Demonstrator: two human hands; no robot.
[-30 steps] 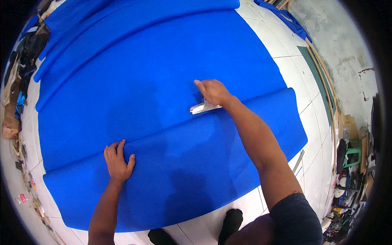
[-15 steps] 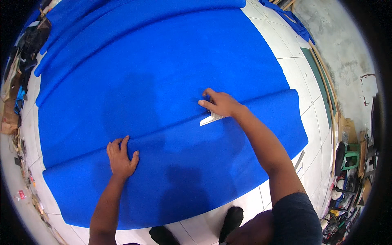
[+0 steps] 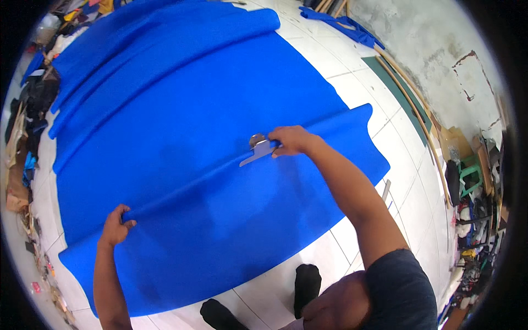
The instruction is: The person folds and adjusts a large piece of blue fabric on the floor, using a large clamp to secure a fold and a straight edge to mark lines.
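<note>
A large sheet of blue fabric (image 3: 192, 121) covers much of the floor, with a raised fold running across its near half. My left hand (image 3: 115, 226) pinches this fold toward the left side, thumb and fingers closed on the cloth. Farther right, my right hand (image 3: 289, 141) is closed on the same ridge. Right beside its fingers, a shiny metal clip (image 3: 258, 149) with a wide straight jaw sits on the fold. Whether the fingers also touch the clip is hard to see.
White floor tiles (image 3: 352, 88) border the fabric. Wooden poles (image 3: 410, 99) and a dark green board (image 3: 399, 91) lie along the right wall. A green stool (image 3: 470, 175) stands among clutter there; more clutter lines the left. My black-socked feet (image 3: 307, 286) are at the near edge.
My left hand has gone from lying open on the fabric to pinching the fold farther left. My right hand has shifted off the clip and grips the ridge beside it. The view has moved.
</note>
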